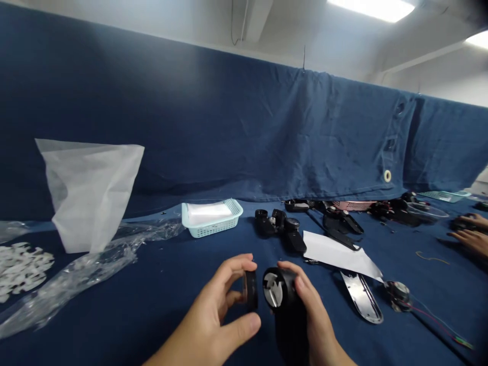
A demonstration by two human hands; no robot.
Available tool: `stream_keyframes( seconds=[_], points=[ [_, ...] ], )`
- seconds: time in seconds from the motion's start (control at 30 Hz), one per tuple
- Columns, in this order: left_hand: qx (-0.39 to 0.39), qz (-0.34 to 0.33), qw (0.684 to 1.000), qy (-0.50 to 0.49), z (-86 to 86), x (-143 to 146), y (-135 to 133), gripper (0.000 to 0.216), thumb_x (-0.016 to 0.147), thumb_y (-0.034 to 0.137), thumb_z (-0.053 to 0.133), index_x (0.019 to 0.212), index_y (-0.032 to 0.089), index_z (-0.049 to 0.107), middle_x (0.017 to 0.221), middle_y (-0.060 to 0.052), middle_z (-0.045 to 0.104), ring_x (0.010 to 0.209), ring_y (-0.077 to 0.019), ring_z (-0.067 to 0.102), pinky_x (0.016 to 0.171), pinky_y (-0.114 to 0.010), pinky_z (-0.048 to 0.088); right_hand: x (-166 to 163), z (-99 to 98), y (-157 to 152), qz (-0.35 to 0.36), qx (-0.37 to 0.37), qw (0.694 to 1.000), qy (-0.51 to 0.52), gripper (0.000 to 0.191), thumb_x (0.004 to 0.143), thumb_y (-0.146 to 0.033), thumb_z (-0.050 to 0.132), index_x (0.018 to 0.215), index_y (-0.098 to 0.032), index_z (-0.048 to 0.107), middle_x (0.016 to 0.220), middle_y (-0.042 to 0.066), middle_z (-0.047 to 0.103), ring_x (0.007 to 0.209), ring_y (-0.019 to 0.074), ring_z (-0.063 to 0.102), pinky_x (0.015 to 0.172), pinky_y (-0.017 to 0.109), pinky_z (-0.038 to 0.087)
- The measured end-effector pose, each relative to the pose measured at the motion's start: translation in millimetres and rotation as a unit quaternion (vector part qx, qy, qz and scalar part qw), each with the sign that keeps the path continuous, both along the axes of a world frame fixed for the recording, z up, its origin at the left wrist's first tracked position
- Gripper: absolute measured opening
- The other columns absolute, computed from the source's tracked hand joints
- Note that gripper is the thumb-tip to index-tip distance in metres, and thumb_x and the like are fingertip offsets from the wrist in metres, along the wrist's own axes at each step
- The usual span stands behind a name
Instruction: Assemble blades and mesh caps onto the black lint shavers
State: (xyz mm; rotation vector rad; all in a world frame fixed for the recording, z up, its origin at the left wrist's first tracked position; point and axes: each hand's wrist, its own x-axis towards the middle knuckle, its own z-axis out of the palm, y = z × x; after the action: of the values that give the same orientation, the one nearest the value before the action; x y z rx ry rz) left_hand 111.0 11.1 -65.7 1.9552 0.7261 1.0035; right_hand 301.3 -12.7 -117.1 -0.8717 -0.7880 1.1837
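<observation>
Between the thumb and fingers of my left hand (217,310) is a black round cap (251,291), held on edge. My right hand (314,310) grips a black device housing (290,300) with a round open end turned left, toward the cap. Pale, shiny parts show inside that opening. A narrow gap separates cap and housing. The housing's lower part is dark and hard to make out against the blue cloth.
A light-blue basket (213,226) holds white sheets. Several black housings (293,236), white paper (339,254), a silver shell (362,297) and a wired motor-like part (398,295) lie right. White pieces (23,267) and plastic wrap (76,284) lie left. Another person's hands (473,236) are far right.
</observation>
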Motion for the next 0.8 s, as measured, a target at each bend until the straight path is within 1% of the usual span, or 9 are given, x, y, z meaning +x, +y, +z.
stream_keyframes(
  seconds=[0.1, 0.17, 0.23, 0.33, 0.4, 0.47, 0.53, 0.67, 0.8],
  points=[
    [-0.005, -0.007, 1.000, -0.012, 8.0, 3, -6, 0.041, 0.092, 0.033, 0.058, 0.131, 0.031, 0.046, 0.146, -0.009, 0.046, 0.120, -0.0236, 0.060, 0.091, -0.036, 0.058, 5, -4.6, 2, -0.016, 0.060, 0.996, -0.070, 0.041, 0.084, -0.053, 0.065, 0.116, -0.027, 0.064, 0.107, 0.004, 0.070, 0.097, 0.0236, 0.063, 0.084, 0.030, 0.049],
    [-0.044, -0.007, 0.999, -0.029, 15.0, 3, -9, 0.050, 0.093, 0.035, 0.056, 0.140, 0.031, 0.038, 0.144, -0.010, 0.049, 0.121, -0.0251, 0.059, 0.092, -0.037, 0.057, 7, -1.2, 3, -0.023, 0.117, 0.984, -0.135, 0.039, 0.089, -0.051, 0.059, 0.120, -0.030, 0.060, 0.120, 0.004, 0.066, 0.108, 0.0257, 0.060, 0.093, 0.033, 0.047],
    [-0.075, 0.015, 0.997, -0.030, 24.4, 0, -9, 0.054, 0.095, 0.039, 0.054, 0.144, 0.032, 0.034, 0.142, -0.009, 0.051, 0.124, -0.0258, 0.056, 0.097, -0.038, 0.054, 8, 9.3, 6, -0.034, 0.190, 0.959, -0.208, 0.037, 0.093, -0.050, 0.052, 0.124, -0.031, 0.056, 0.127, 0.004, 0.061, 0.115, 0.0265, 0.057, 0.098, 0.036, 0.044],
    [-0.064, 0.046, 0.997, 0.002, 40.2, -7, -6, 0.050, 0.092, 0.046, 0.056, 0.139, 0.035, 0.044, 0.132, -0.004, 0.059, 0.121, -0.0264, 0.057, 0.100, -0.040, 0.050, 4, 32.1, 12, -0.055, 0.280, 0.909, -0.305, 0.037, 0.096, -0.048, 0.047, 0.129, -0.032, 0.051, 0.130, 0.003, 0.057, 0.119, 0.0251, 0.052, 0.103, 0.036, 0.042],
    [-0.042, 0.063, 0.997, 0.014, 49.3, -11, -1, 0.048, 0.089, 0.048, 0.060, 0.135, 0.037, 0.049, 0.125, -0.002, 0.063, 0.114, -0.0265, 0.060, 0.098, -0.041, 0.050, -1, 45.8, 19, -0.065, 0.318, 0.882, -0.342, 0.039, 0.096, -0.046, 0.048, 0.132, -0.032, 0.048, 0.131, 0.003, 0.055, 0.122, 0.0243, 0.050, 0.105, 0.035, 0.040],
    [-0.033, 0.080, 0.996, 0.011, 56.5, -16, 3, 0.048, 0.087, 0.046, 0.063, 0.133, 0.038, 0.051, 0.122, -0.001, 0.063, 0.111, -0.0259, 0.061, 0.096, -0.040, 0.050, -7, 55.5, 26, -0.072, 0.340, 0.868, -0.353, 0.040, 0.095, -0.046, 0.050, 0.133, -0.032, 0.047, 0.132, 0.002, 0.053, 0.123, 0.0243, 0.048, 0.105, 0.035, 0.040],
    [-0.052, 0.090, 0.994, -0.013, 61.7, -21, 7, 0.047, 0.086, 0.040, 0.065, 0.130, 0.037, 0.050, 0.119, 0.000, 0.063, 0.111, -0.0240, 0.060, 0.096, -0.036, 0.050, -12, 61.3, 32, -0.085, 0.338, 0.872, -0.343, 0.038, 0.095, -0.046, 0.050, 0.130, -0.032, 0.050, 0.130, 0.003, 0.055, 0.122, 0.0244, 0.049, 0.104, 0.035, 0.042],
    [-0.100, 0.091, 0.987, -0.088, 66.5, -33, 13, 0.045, 0.080, 0.025, 0.069, 0.118, 0.039, 0.050, 0.121, 0.005, 0.060, 0.117, -0.0182, 0.056, 0.092, -0.023, 0.049, -19, 63.3, 39, -0.084, 0.277, 0.908, -0.304, 0.033, 0.096, -0.047, 0.047, 0.124, -0.031, 0.055, 0.125, 0.003, 0.061, 0.116, 0.0236, 0.055, 0.092, 0.031, 0.048],
    [-0.106, 0.084, 0.989, -0.059, 65.9, -38, 18, 0.046, 0.078, 0.021, 0.068, 0.117, 0.040, 0.051, 0.118, 0.006, 0.061, 0.109, -0.0161, 0.059, 0.092, -0.024, 0.049, -19, 54.9, 44, -0.062, 0.261, 0.918, -0.292, 0.033, 0.097, -0.045, 0.046, 0.125, -0.031, 0.053, 0.126, 0.002, 0.061, 0.116, 0.0222, 0.056, 0.092, 0.029, 0.048]
  ],
)
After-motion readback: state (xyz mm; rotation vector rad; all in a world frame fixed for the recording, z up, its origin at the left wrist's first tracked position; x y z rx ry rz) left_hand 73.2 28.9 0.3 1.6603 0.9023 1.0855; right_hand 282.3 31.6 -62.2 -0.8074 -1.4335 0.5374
